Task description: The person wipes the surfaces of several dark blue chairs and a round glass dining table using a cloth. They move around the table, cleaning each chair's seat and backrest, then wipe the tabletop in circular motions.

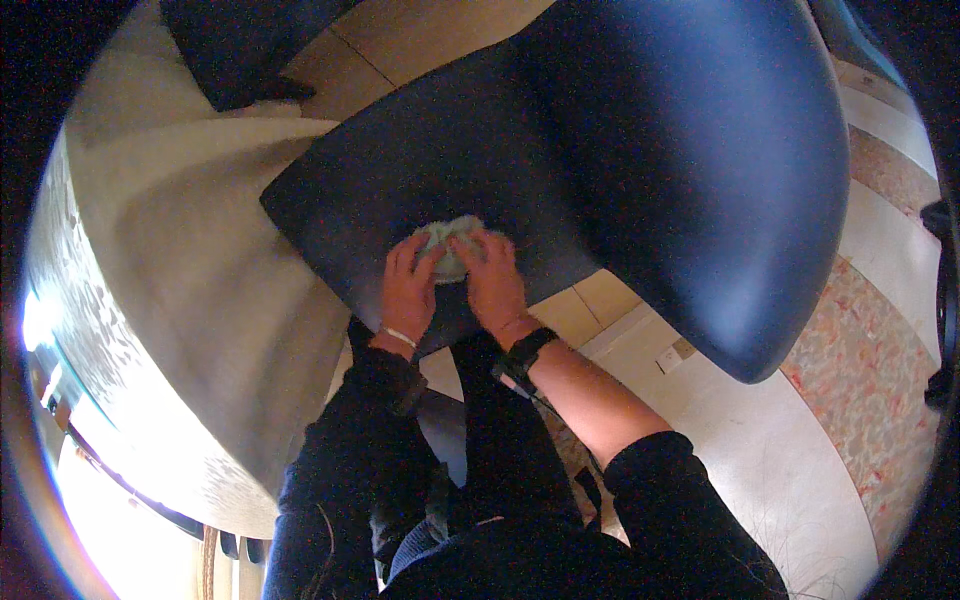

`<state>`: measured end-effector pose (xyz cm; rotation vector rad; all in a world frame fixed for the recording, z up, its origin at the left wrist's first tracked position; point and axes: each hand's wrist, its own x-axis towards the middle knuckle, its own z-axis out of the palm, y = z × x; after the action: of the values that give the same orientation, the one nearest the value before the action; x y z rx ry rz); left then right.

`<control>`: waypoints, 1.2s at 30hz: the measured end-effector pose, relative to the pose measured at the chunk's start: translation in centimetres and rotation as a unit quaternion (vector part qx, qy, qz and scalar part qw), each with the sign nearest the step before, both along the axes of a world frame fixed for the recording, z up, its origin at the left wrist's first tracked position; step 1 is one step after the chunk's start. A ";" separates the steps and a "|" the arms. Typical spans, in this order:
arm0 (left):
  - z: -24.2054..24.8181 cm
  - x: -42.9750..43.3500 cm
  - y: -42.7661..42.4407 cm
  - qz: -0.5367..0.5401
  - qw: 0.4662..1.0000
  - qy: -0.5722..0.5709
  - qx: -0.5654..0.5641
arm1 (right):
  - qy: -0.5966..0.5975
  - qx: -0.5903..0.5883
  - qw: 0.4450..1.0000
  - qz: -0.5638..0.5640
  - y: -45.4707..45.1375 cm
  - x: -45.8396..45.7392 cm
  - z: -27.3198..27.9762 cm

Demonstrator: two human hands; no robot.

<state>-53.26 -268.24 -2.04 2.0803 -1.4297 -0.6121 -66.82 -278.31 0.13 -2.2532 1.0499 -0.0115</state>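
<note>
A pale, crumpled cloth (451,268) lies on the dark seat (420,150) of a chair, close to its near edge. From the left, my left hand (409,285) grips it with bent fingers. My right hand (495,281) holds its other side, and the two sets of fingertips nearly meet over the cloth. The chair's smooth, curved backrest (720,172) rises to the right of both hands. A light bracelet (399,336) circles my left wrist. On my right wrist is a black band (531,349), with a thin cable near it.
Left of the seat hangs a beige tablecloth (217,225) over a table with a bright, patterned top (112,375). Another dark chair (240,45) is at the upper left. Beyond the backrest, a wall carries a socket (676,354) and a mottled panel (862,397). Tiles (600,296) cover the floor.
</note>
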 end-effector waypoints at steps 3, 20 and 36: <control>0.6 -2.9 2.9 0.045 0.996 -0.024 0.067 | 0.006 0.063 0.998 0.012 3.1 -2.1 -0.8; 18.4 -12.8 -23.6 -0.284 0.883 0.166 -0.335 | 0.037 -0.337 0.924 -0.175 -11.9 -16.3 28.6; 14.8 -10.8 -23.8 -0.162 0.924 0.123 -0.324 | -0.023 -0.310 0.934 -0.178 -12.5 -12.8 22.0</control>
<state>-64.04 -292.06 12.72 1.2249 -1.5660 -0.4214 -79.59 -290.79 22.12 -2.5369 1.5829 -0.6273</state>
